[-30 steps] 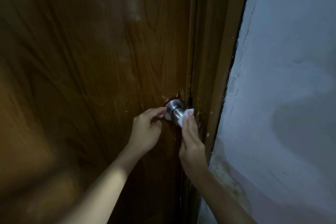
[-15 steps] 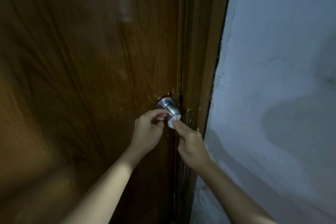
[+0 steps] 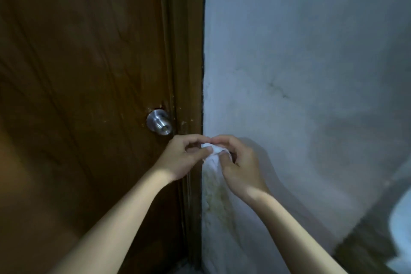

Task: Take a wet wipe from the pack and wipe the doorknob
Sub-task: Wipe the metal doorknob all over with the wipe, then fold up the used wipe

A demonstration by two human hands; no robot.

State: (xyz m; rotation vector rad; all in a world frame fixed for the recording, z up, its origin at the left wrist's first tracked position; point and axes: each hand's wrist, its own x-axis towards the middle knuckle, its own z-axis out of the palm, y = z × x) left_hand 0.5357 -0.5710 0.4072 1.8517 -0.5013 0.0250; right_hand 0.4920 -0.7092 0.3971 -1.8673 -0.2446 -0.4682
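Your left hand [image 3: 184,155] and right hand [image 3: 238,162] both pinch the wet wipe [image 3: 212,151]; the doorknob [image 3: 159,122] sits up-left (nearer your left).

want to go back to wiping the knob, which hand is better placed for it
Left, though it's close. The left hand is nearer the knob, just below it, but the right hand holds more of the wipe, so the left would need to take it over.
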